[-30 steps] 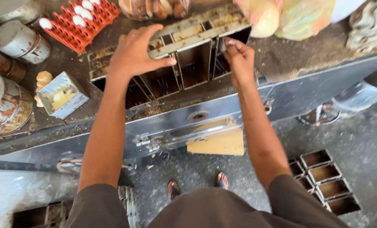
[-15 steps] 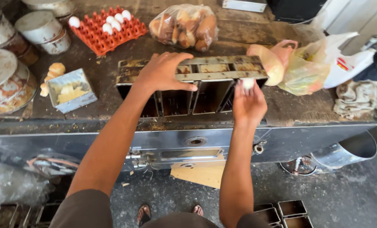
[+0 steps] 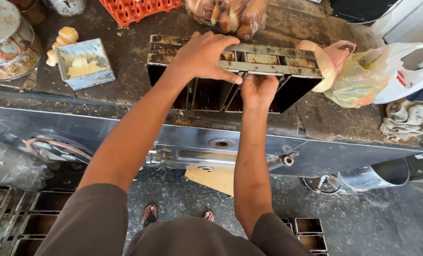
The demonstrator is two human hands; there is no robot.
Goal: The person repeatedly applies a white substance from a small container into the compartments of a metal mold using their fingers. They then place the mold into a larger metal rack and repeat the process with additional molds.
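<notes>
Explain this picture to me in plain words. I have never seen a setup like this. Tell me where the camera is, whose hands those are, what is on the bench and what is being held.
The camera sits on the person's head and looks straight down, so you see their own two arms, lap and sandalled feet.

The left hand lies flat over the top of a set of joined metal baking tins, tipped on its side so the dark openings face the person. The right hand is closed just under the top bar, at one opening; what it grips, if anything, cannot be told.

On the worn bench lie a small square tin with pale lumps, a round metal tin, an orange egg tray, a clear bag of bread rolls, plastic bags and a rag. More tins stand on the floor.
</notes>
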